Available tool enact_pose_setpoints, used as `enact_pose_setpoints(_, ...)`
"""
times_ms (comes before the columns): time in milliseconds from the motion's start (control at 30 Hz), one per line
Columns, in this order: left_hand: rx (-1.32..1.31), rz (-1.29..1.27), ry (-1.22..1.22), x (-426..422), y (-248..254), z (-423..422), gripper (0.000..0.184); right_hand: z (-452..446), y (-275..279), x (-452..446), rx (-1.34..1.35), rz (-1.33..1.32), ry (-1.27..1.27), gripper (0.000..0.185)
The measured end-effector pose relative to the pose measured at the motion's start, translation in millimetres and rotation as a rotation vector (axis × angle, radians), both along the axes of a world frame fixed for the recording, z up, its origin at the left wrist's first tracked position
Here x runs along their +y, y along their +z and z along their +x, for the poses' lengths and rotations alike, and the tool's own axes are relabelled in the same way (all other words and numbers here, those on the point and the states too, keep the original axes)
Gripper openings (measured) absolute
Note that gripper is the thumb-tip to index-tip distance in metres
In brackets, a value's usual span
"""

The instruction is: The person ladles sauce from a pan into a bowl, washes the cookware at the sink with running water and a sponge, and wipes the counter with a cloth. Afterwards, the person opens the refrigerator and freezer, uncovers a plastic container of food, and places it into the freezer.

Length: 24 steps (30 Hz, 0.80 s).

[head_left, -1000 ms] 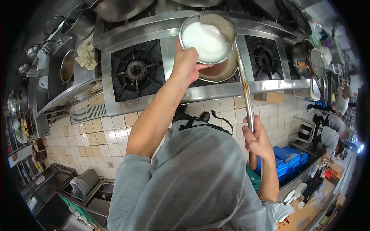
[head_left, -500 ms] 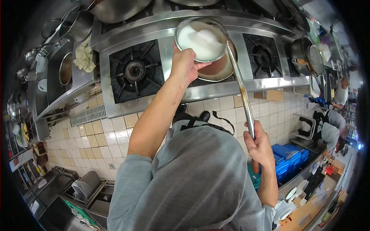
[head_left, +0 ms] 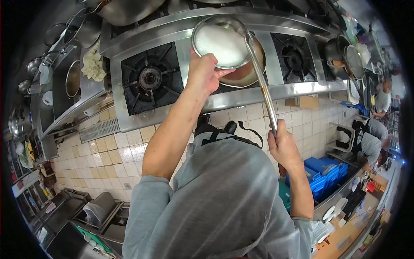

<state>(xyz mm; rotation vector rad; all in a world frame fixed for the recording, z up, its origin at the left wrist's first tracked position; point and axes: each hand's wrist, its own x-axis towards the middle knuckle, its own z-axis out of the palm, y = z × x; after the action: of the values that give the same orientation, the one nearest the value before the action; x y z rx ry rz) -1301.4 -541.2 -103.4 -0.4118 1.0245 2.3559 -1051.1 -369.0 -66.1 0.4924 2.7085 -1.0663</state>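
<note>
- Pale floor tiles [head_left: 123, 140] run in front of a steel stove [head_left: 151, 113], with a bare burner [head_left: 150, 78] to the left and another [head_left: 295, 58] to the right.
- Between these burners sits a wide pan [head_left: 248, 80], reddish-brown inside, partly hidden by what is held over it.
- Above the pan is a metal bowl [head_left: 210, 20] with white contents [head_left: 220, 43], slightly tilted.
- Gripping that bowl at its near left side, the left hand [head_left: 203, 72] has its thumb by the rim and its fingers underneath.
- Closed around the shaft of a long-handled tool [head_left: 262, 84], the right hand [head_left: 284, 144] is well apart from the left.
- That tool's far end meets the right side of the bowl; its exact shape there is hard to make out.
- Left of the stove lies a crumpled cloth [head_left: 93, 64]; blue bins [head_left: 325, 178] stand beyond the right forearm.
</note>
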Motion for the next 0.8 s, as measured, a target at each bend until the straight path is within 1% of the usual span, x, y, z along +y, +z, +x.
enact_pose_setpoints(33, 0.022, -0.015, -0.005, 0.5, -0.8, -0.2, 0.087, 0.0, 1.9, -1.2, -0.002, -0.003, -0.001, 0.02)
enact_pose_setpoints(100, 0.045, -0.028, -0.008, 1.4, 1.3, 0.5, 0.087, -1.3, 9.3, -1.9, -0.033, -0.126, 0.008, 0.019)
enact_pose_setpoints(133, 0.079, -0.056, -0.009, 1.5, 5.6, 2.4, 0.079, -2.4, 12.0, -0.9, -0.034, -0.126, 0.008, 0.019)
enact_pose_setpoints(167, 0.112, -0.085, -0.01, 1.3, 7.7, 3.1, 0.072, -3.1, 14.4, 0.4, -0.111, -0.255, -0.052, 0.018)
enact_pose_setpoints(200, 0.11, -0.086, -0.012, 1.1, 5.4, 1.6, 0.072, -3.4, 17.6, 0.8, -0.19, -0.384, -0.112, 0.017)
enact_pose_setpoints(233, 0.121, -0.098, -0.033, 0.5, 1.4, -1.0, 0.073, -5.3, 25.5, 0.5, -0.191, -0.385, -0.115, 0.017)
enact_pose_setpoints(300, 0.134, -0.115, -0.065, -0.7, -1.8, -4.0, 0.074, -11.9, 41.8, 0.1, -0.339, -0.68, -0.315, 0.015)
enact_pose_setpoints(333, 0.126, -0.124, -0.072, -1.4, -2.4, -4.1, 0.075, -11.2, 42.8, 1.2, -0.337, -0.687, -0.324, 0.015)
enact_pose_setpoints(400, 0.12, -0.133, -0.086, -2.0, -5.3, -6.0, 0.076, -10.0, 44.7, 6.7, -0.378, -0.85, -0.375, 0.015)
enact_pose_setpoints(433, 0.115, -0.146, -0.095, -2.2, -8.9, -7.0, 0.077, -10.7, 48.7, 6.3, -0.39, -0.891, -0.403, 0.015)
enact_pose_setpoints(500, 0.112, -0.158, -0.106, -2.5, -18.4, -10.8, 0.078, -10.1, 53.6, 5.8, -0.404, -0.939, -0.444, 0.015)
enact_pose_setpoints(567, 0.034, -0.109, -0.125, -3.6, -28.1, -14.7, 0.079, -7.4, 53.7, 5.1, -0.421, -0.99, -0.481, 0.015)
enact_pose_setpoints(633, 0.029, -0.117, -0.117, -2.2, -26.1, -13.7, 0.078, -3.0, 52.7, 5.3, -0.409, -1.052, -0.517, 0.015)
enact_pose_setpoints(800, -0.014, -0.092, -0.102, 2.7, -26.1, -12.5, 0.077, 4.8, 53.1, 1.5, -0.376, -0.958, -0.471, 0.014)
